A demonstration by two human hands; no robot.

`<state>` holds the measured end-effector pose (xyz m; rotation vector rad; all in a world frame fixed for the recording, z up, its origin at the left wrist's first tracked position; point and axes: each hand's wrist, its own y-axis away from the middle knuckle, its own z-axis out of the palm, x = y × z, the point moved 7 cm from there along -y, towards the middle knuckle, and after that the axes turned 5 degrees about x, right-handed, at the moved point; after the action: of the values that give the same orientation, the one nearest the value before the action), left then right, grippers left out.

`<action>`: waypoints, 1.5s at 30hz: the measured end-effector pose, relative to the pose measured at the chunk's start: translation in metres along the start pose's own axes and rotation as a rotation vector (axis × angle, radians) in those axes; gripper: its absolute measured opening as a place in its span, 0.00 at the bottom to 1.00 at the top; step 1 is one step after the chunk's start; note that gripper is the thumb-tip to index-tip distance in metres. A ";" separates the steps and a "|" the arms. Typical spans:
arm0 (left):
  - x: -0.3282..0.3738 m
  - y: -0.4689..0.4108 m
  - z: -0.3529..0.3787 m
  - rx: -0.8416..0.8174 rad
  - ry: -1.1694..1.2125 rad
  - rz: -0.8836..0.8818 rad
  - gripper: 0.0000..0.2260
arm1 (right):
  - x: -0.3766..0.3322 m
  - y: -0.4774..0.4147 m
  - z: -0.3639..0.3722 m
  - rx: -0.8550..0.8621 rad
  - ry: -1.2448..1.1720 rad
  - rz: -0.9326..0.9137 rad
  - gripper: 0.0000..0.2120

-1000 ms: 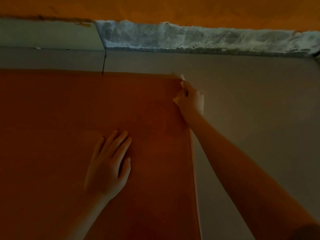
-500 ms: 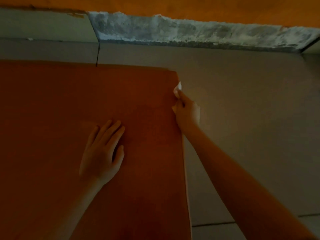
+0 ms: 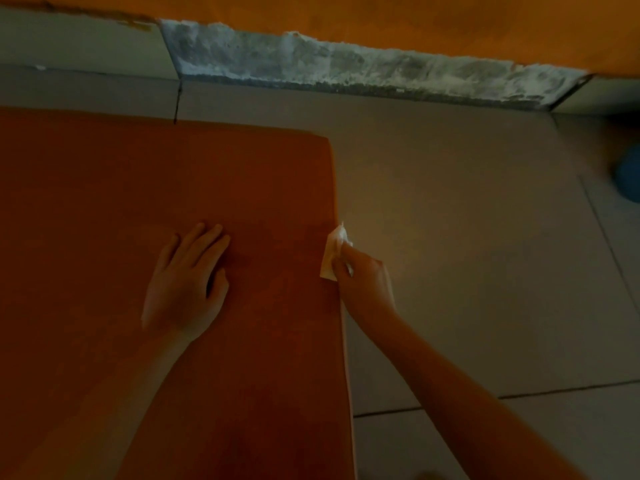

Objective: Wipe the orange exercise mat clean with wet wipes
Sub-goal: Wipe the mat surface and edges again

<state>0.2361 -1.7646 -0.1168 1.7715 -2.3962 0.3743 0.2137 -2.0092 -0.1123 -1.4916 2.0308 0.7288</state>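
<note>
**Wipe pressed to the mat's right edge**

Two bare forearms reach in from the bottom of the view, over a dim scene. The orange mat (image 3: 138, 202) lies flat on the floor (image 3: 467, 237) and fills the left half of the view. Its surface is smooth and matte, a deep burnt orange in the low light. Its long right edge runs straight away from the camera, showing a thin, paler side face, and ends in a slightly rounded far corner.

The left hand (image 3: 187, 282) rests palm down on the mat, well in from the edge. Its fingers are straight and close together, the thumb tucked alongside, and it holds nothing.

The right hand (image 3: 363, 282) sits just off the mat, over the floor, with its wrist angled inward. Its fingers are curled and pinch a white wet wipe (image 3: 334, 249). The wipe is crumpled and soft-looking and touches the mat's right edge, with a loose corner sticking up past the fingertips.

The floor is large, smooth, pale grey tiles with thin dark joints. At the far right edge a blurred, rounded blue thing (image 3: 628, 178) is partly in view; what it is cannot be told.

Farther back, a rough, patchy grey-white plaster strip (image 3: 346, 64) runs along the foot of an orange wall (image 3: 381, 19), beside a smooth pale skirting tile (image 3: 86, 46) on the left.
</note>
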 end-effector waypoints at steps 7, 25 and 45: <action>0.001 -0.001 -0.001 -0.005 -0.004 -0.007 0.26 | -0.001 -0.013 0.004 0.066 0.031 0.024 0.16; 0.010 0.004 0.003 -0.166 -0.341 -0.114 0.25 | 0.016 0.086 -0.012 -0.273 0.328 0.009 0.15; 0.017 0.010 -0.009 -0.294 -0.351 -0.136 0.24 | 0.029 0.071 0.005 0.118 -0.114 0.172 0.19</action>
<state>0.2211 -1.7746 -0.1054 1.9725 -2.3655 -0.3154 0.1378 -2.0082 -0.1270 -1.1938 2.0941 0.7297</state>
